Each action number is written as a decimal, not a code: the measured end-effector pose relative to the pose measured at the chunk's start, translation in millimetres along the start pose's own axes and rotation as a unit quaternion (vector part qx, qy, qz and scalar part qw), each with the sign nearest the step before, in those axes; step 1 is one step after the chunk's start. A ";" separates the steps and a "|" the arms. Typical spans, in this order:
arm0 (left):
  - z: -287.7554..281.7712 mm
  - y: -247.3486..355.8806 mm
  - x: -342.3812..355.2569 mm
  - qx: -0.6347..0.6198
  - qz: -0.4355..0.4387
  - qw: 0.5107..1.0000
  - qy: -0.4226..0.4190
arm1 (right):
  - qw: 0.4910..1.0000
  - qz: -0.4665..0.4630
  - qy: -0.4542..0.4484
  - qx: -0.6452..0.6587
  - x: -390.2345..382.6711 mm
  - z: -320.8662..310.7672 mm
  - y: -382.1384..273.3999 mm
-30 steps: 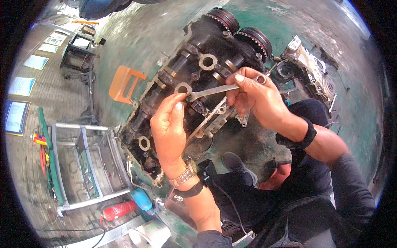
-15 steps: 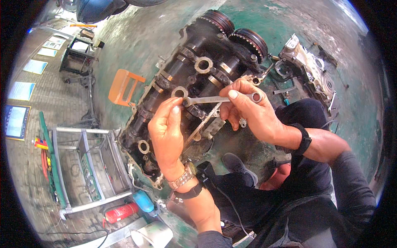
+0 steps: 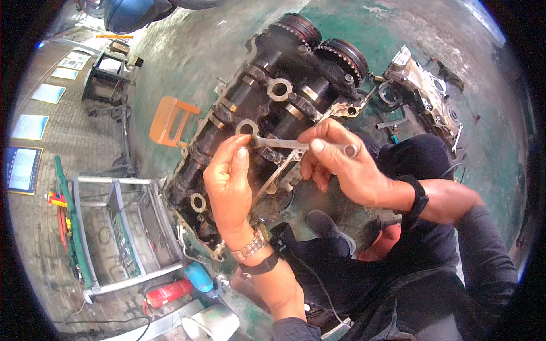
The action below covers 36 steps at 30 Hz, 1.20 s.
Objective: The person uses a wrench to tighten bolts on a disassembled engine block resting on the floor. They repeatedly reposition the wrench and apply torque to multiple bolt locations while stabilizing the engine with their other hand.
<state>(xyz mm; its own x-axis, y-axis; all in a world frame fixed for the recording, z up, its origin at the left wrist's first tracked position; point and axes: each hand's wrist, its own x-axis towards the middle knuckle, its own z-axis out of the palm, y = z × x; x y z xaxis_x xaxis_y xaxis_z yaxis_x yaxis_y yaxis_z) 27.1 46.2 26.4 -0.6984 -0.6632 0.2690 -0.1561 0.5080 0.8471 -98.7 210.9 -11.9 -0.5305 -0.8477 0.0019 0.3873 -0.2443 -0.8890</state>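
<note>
Gripping the ring-ended wrench (image 3: pixel 280 143) above the cylinder head (image 3: pixel 263 62), left hand (image 3: pixel 230 182) pinching one end, right hand (image 3: pixel 357 171) clamped toward the other; light, level hold should steady it.

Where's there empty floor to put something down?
There's bare floor between the orange stool, the black stand and the engine, and more beyond the silver engine part. It's crowded at lower left: the rack, red extinguisher, blue bottle and white bucket sit close together. The left hand, right hand and wrench crowd the engine.
</note>
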 end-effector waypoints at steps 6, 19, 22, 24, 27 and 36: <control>0.0 1.6 1.9 0.023 0.026 0.999 -0.015 | 1.000 0.020 0.001 0.013 2.6 -3.1 -2.5; -1.4 4.2 1.1 0.073 0.051 0.996 -0.022 | 0.983 -0.056 -0.054 -0.168 1.4 -10.3 -21.3; -0.8 4.1 0.8 0.060 0.055 0.996 -0.020 | 0.972 -0.094 -0.066 -0.204 0.7 -13.4 -26.1; -0.3 3.3 0.8 0.063 0.059 0.996 -0.020 | 0.958 -0.136 -0.067 -0.245 1.5 -16.3 -27.8; -1.2 2.0 1.0 0.076 0.067 0.995 -0.022 | 0.951 -0.133 -0.071 -0.270 3.0 -17.5 -26.0; -0.2 3.4 1.2 0.072 0.077 0.994 -0.024 | 0.923 -0.190 -0.148 -0.299 1.3 -7.9 -15.8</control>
<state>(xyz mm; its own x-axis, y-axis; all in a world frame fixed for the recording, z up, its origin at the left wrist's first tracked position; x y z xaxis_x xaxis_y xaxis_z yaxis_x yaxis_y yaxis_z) 25.8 47.0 29.8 -0.7541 -0.5458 0.3653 -0.1402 0.6772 0.7223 -111.5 217.4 -1.5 -0.2781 -0.8677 0.4120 -0.3167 -0.3221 -0.8921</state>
